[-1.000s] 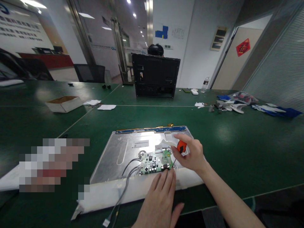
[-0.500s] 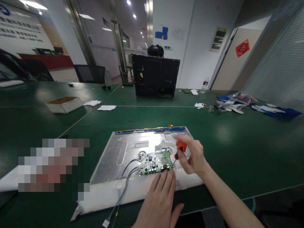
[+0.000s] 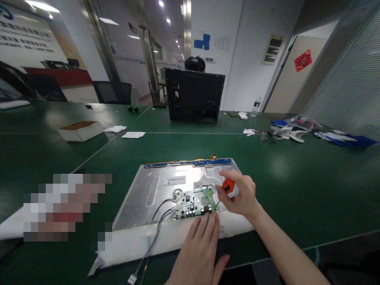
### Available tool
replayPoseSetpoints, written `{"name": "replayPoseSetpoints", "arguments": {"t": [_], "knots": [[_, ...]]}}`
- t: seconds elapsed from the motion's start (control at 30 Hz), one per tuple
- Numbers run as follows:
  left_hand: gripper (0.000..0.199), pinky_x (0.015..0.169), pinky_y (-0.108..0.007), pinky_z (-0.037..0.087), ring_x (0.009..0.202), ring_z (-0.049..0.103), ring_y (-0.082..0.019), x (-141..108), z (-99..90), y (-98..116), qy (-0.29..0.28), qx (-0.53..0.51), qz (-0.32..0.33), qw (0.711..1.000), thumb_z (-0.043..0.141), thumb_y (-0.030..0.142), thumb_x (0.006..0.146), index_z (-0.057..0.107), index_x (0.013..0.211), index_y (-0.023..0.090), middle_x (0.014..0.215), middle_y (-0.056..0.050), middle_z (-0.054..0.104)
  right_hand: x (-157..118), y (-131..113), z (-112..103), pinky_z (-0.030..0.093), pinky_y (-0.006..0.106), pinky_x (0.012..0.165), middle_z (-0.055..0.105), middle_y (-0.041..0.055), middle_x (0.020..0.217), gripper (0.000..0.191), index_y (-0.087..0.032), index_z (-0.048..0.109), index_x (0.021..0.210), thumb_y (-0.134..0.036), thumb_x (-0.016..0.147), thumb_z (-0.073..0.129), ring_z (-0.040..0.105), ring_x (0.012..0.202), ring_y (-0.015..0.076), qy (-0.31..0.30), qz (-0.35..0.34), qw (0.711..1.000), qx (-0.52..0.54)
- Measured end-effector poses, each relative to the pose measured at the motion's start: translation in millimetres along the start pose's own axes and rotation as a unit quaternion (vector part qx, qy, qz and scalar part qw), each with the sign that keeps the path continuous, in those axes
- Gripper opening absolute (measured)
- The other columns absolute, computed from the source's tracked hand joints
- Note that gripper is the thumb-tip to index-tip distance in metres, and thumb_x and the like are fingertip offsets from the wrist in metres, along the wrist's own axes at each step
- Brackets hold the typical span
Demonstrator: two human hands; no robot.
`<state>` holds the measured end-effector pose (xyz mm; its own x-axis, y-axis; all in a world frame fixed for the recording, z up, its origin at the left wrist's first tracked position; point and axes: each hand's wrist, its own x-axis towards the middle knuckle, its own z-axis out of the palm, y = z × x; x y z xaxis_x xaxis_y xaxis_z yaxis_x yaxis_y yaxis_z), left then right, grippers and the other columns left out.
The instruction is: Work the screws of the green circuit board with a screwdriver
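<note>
The right hand [image 3: 239, 194] clasps a screwdriver [image 3: 228, 185], its tip indistinct by the near-right corner of the circuit board [image 3: 194, 202]; the left hand [image 3: 199, 247] lies flat toward the tabletop [image 3: 299, 198]'s front edge.

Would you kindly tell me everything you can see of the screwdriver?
The screwdriver has an orange-red handle with black patches, apparently plastic, and a thin shaft. Held in the right hand, it leans with its shaft pointing down toward the lower right corner of the green circuit board; the tip's contact is unclear.
</note>
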<state>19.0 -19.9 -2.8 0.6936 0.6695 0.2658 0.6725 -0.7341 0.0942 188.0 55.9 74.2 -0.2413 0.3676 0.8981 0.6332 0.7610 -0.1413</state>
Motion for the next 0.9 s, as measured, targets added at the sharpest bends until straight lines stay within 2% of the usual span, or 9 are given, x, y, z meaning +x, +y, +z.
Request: {"name": "replayPoseSetpoints", "arguments": {"t": [0.23, 0.37, 0.5, 0.67, 0.8, 0.9], "knots": [[0.064, 0.107, -0.042, 0.027, 0.129, 0.037, -0.030, 1.8, -3.2, 1.5, -0.011, 0.000, -0.002, 1.000, 0.049, 0.044, 0.089, 0.033, 0.142, 0.010, 0.145, -0.014, 0.039, -1.7, -0.7, 4.4, 0.041, 0.019, 0.042, 0.054, -0.0080, 0.058, 0.035, -0.022, 0.045, 0.106, -0.032, 0.080, 0.066, 0.047, 0.042, 0.0078, 0.030, 0.031, 0.999, 0.023], [0.065, 0.106, -0.042, 0.028, 0.129, 0.037, -0.031, 2.1, -1.6, 0.6, -0.016, -0.004, 0.000, 1.000, 0.048, 0.044, 0.089, 0.033, 0.142, 0.009, 0.145, -0.015, 0.039, -1.0, -2.8, 3.1, 0.044, 0.020, 0.045, 0.061, -0.0042, 0.067, 0.034, -0.021, 0.048, 0.107, -0.028, 0.080, 0.066, 0.050, 0.046, 0.0076, 0.010, 0.027, 0.999, 0.031], [0.065, 0.107, -0.043, 0.028, 0.129, 0.038, -0.031, 1.6, -1.2, 0.3, -0.024, -0.010, -0.005, 1.000, 0.050, 0.043, 0.088, 0.034, 0.141, 0.010, 0.144, -0.015, 0.041, 3.0, -6.7, 0.3, 0.049, 0.022, 0.052, 0.064, 0.0010, 0.079, 0.032, -0.021, 0.050, 0.114, -0.017, 0.083, 0.058, 0.058, 0.059, 0.0108, -0.022, 0.007, 0.997, 0.070], [0.064, 0.105, -0.043, 0.030, 0.128, 0.039, -0.031, 1.4, -2.4, 0.8, -0.020, -0.010, -0.003, 1.000, 0.051, 0.042, 0.087, 0.036, 0.140, 0.011, 0.142, -0.015, 0.043, 5.9, -7.8, -4.9, 0.054, 0.030, 0.064, 0.062, 0.0089, 0.096, 0.038, -0.019, 0.052, 0.117, -0.011, 0.080, 0.046, 0.062, 0.083, 0.0186, -0.030, 0.007, 0.997, 0.076], [0.064, 0.106, -0.042, 0.030, 0.128, 0.039, -0.030, 1.9, -1.2, 0.0, -0.007, -0.005, 0.001, 1.000, 0.052, 0.042, 0.087, 0.037, 0.140, 0.010, 0.142, -0.015, 0.044, 5.6, -5.7, -5.9, 0.054, 0.033, 0.067, 0.062, 0.0075, 0.092, 0.037, -0.019, 0.049, 0.118, -0.013, 0.082, 0.044, 0.062, 0.084, 0.0196, -0.029, 0.000, 0.995, 0.094], [0.063, 0.106, -0.042, 0.029, 0.128, 0.039, -0.030, 2.1, 1.1, -1.3, 0.000, -0.002, 0.006, 1.000, 0.052, 0.041, 0.087, 0.037, 0.139, 0.010, 0.142, -0.015, 0.043, 5.1, -4.9, -3.5, 0.053, 0.031, 0.065, 0.060, 0.0067, 0.088, 0.031, -0.019, 0.052, 0.112, -0.020, 0.081, 0.056, 0.061, 0.079, 0.0185, -0.004, 0.000, 0.996, 0.086]]}}
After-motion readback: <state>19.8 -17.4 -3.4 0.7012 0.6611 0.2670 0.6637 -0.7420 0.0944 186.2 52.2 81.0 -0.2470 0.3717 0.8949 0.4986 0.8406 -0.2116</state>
